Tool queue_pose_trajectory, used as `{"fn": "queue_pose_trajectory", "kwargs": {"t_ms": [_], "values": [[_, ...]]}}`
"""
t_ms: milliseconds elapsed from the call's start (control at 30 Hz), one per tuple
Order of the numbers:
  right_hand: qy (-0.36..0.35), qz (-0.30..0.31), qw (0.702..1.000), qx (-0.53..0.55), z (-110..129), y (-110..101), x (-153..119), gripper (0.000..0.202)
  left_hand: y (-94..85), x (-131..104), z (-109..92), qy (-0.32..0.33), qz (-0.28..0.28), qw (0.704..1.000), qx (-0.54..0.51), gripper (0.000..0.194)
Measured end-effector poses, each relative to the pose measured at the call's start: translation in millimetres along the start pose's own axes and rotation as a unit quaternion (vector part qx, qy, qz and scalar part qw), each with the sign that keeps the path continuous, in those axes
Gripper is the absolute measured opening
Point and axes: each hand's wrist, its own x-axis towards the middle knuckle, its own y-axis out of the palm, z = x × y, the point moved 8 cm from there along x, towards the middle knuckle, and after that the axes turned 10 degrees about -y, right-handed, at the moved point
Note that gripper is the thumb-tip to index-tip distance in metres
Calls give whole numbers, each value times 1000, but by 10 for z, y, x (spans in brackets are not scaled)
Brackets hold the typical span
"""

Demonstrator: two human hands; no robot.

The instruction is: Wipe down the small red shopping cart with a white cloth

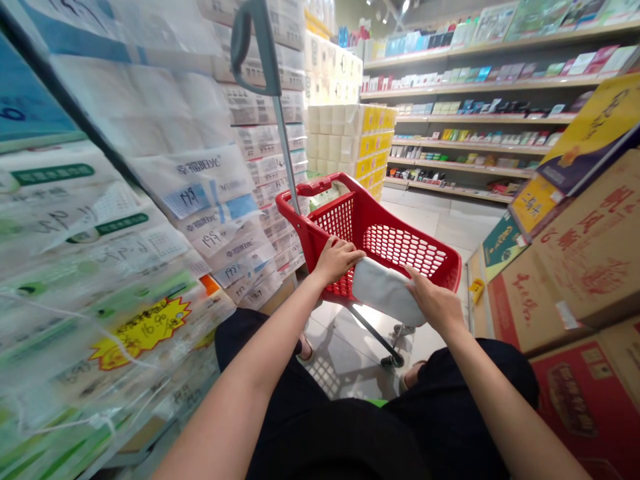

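A red plastic shopping cart (295,213) with perforated sides and a long grey pull handle (281,87) stands in front of me. Against its near side lies a white cloth (387,290), spread flat across the rim and hanging down outside. My left hand (337,260) is closed at the cloth's upper left corner, beside the cart's rim. The right hand (435,297) grips the cloth's right edge, thumb and fingers partly hidden behind it. Inside the cart, a divider (335,217) stands near the handle end, with a pale green-white package (324,198) behind it.
Stacks of wrapped tissue packs (200,180) rise close on the left, one bearing a yellow price sign (143,330). Cardboard boxes (590,247) crowd the right. More paper rolls (335,130) and stocked shelves (475,83) stand beyond the tiled floor (425,210). My knees flank the cart.
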Motion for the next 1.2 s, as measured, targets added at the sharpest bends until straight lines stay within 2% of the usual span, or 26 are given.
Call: {"fn": "queue_pose_trajectory", "kwargs": {"t_ms": [100, 233, 333, 400, 500, 567, 667, 733, 833, 933, 1033, 1200], "values": [[-39, -6, 999, 5, -241, 51, -138, 44, -27, 59, 92, 30, 15, 999, 6, 27], [-91, -39, 995, 23, -467, 49, -149, 37, -48, 129, 127, 38, 2, 999, 34, 29], [-95, -39, 995, 15, -549, 61, -71, 39, -20, 193, 107, 13, -11, 999, 44, 32], [-84, -17, 996, 9, -535, 92, 8, 43, 9, 233, 83, 4, -10, 999, 39, 33], [-38, 23, 999, 5, -405, 133, 179, 48, 34, 268, 37, 11, -3, 1000, 23, 33], [-16, 31, 999, 4, -219, 123, 340, 49, 41, 271, -2, 14, 1, 1000, 16, 32], [-33, 16, 999, 6, 169, 62, 614, 47, 38, 253, -82, -2, -4, 1000, 20, 27], [-52, -3, 999, 14, 380, 20, 748, 45, 28, 225, -157, -12, -9, 1000, 24, 32], [-58, -38, 997, 21, 477, -24, 784, 44, -1, 166, -288, -5, -8, 1000, 19, 31], [-58, -59, 996, 10, 367, -37, 651, 46, -45, 107, -393, 8, -3, 1000, 11, 28], [-55, -65, 996, -10, 150, -33, 449, 46, -71, 56, -489, 29, 4, 1000, 7, 30], [-17, -61, 997, -37, -430, 63, 7, 44, -47, 9, -588, 45, 11, 999, 15, 35]]}}
